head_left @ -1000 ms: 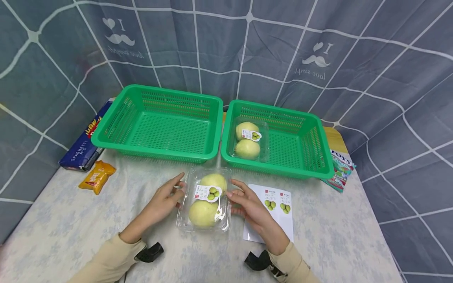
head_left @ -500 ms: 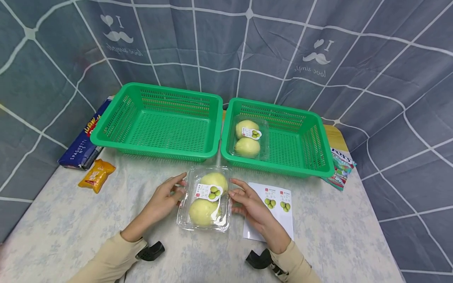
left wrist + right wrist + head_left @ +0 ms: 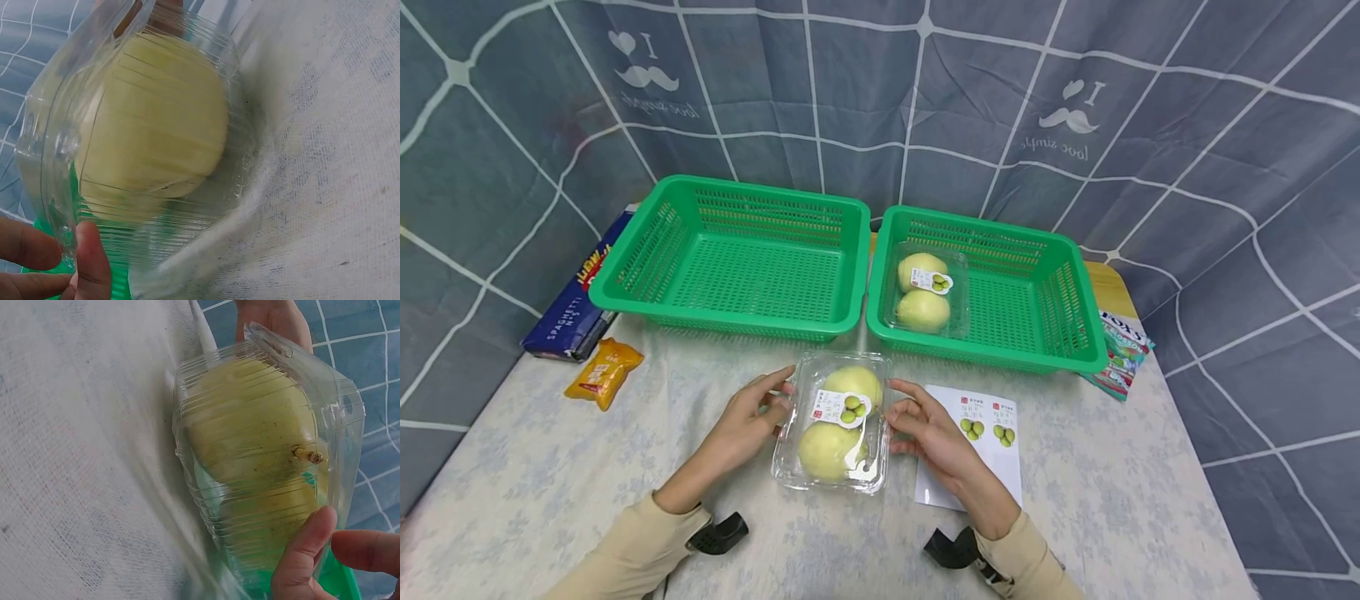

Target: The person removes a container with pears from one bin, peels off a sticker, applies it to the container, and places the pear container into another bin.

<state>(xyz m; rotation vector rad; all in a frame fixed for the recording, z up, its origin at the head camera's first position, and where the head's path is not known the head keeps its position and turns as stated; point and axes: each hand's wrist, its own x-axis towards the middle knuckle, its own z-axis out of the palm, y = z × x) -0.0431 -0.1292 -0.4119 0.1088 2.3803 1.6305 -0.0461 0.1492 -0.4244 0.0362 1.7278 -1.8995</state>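
A clear plastic box point(image 3: 827, 488) of two pale yellow pears point(image 3: 827, 451) lies on the table in front of me, its lid down and a white label point(image 3: 842, 407) across the top. My left hand point(image 3: 749, 421) pinches the box's left rim between thumb and fingers. On the opposite side, my right hand point(image 3: 931, 433) pinches the rim the same way. The left wrist view shows the thumb point(image 3: 92, 262) at the rim's edge. In the right wrist view a stem point(image 3: 307, 454) shows on one pear, and the right thumb point(image 3: 306, 550) presses near the rim.
Two green baskets stand behind: the left basket point(image 3: 752, 327) and the right basket point(image 3: 992, 354), which holds another pear box point(image 3: 957, 312). A sheet of labels point(image 3: 970, 483) lies right. A spaghetti box point(image 3: 568, 321), an orange packet point(image 3: 605, 372) and a teal packet point(image 3: 1122, 362) flank them.
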